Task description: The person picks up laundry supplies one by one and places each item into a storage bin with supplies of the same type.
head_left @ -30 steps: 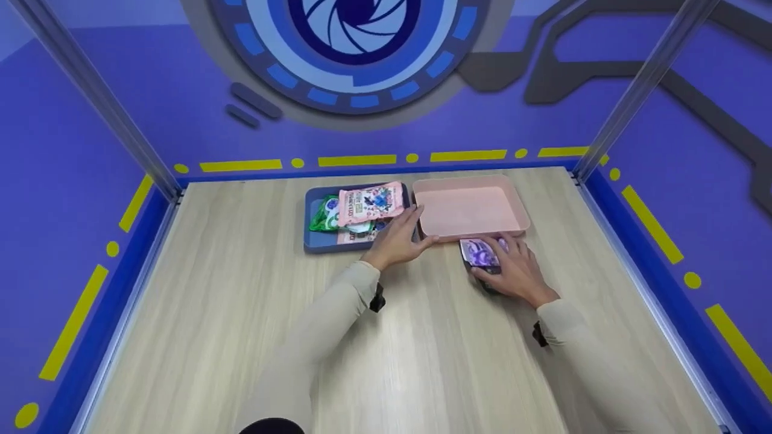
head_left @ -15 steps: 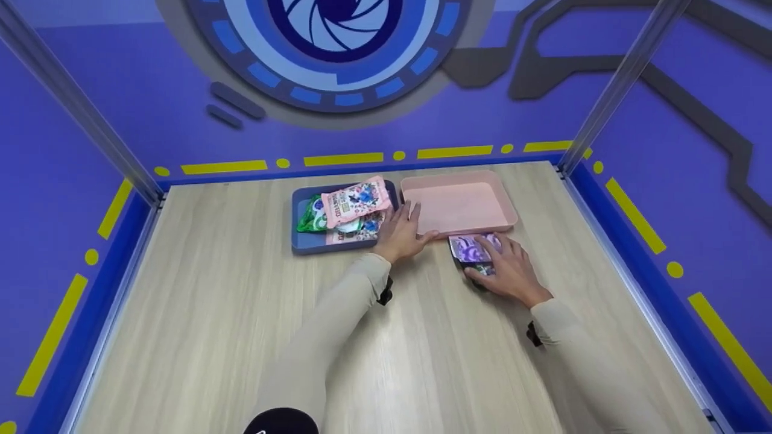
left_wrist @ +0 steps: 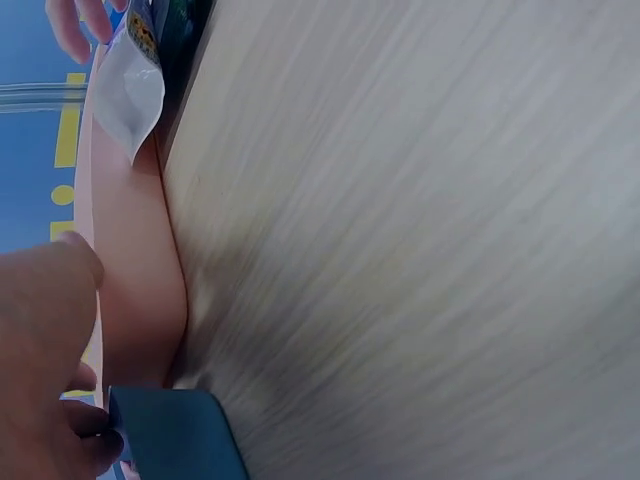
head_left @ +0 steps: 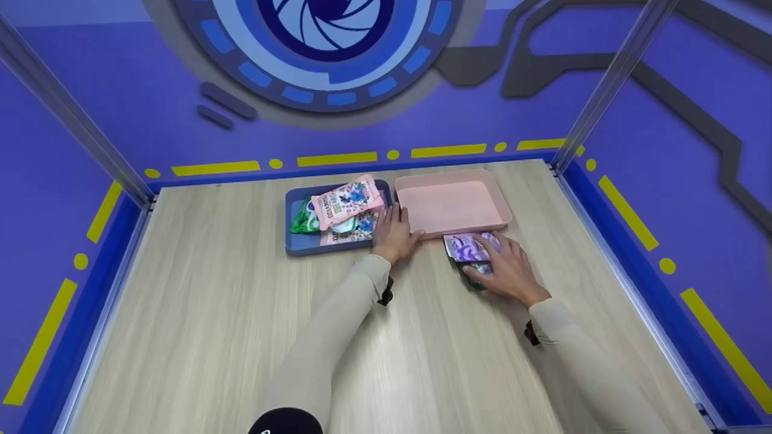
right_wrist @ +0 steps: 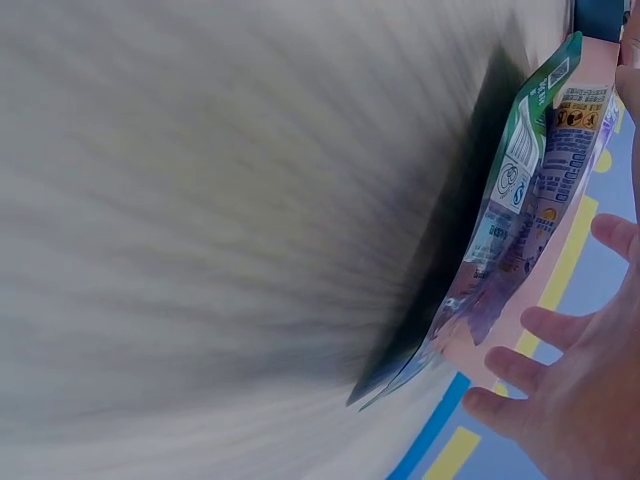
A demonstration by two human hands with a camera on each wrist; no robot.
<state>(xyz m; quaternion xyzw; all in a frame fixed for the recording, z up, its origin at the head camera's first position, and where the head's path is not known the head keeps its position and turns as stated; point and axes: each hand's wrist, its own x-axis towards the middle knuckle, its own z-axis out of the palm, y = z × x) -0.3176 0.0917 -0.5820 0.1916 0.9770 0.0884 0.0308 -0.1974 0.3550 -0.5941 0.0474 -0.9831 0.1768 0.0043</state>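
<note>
My left hand (head_left: 395, 237) lies across the meeting edges of a dark blue tray (head_left: 301, 248) and a pink tray (head_left: 449, 232). Its fingers reach over the blue tray's right rim, and the thumb is at the pink tray's near left corner. In the left wrist view, fingertips touch the blue tray's wall (left_wrist: 180, 430). My right hand (head_left: 511, 265) is over two snack pouches in front of the pink tray, its fingers spread. One pouch is purple (head_left: 463, 248); the other is a green-edged pouch (right_wrist: 515, 160), partly under the purple one.
Inside the blue tray are a pink packet (head_left: 347, 205) on top, a green packet (head_left: 304, 222) and another pink packet (head_left: 335, 239) beneath. The pink tray's bare floor shows. A purple wall (head_left: 120, 108) bounds the light wood table (head_left: 211, 271) at the back.
The head view shifts slightly, so the scene slides left. The top pink packet has turned counterclockwise in the blue tray. My left thumb draws in a little; my right hand stays over the pouches.
</note>
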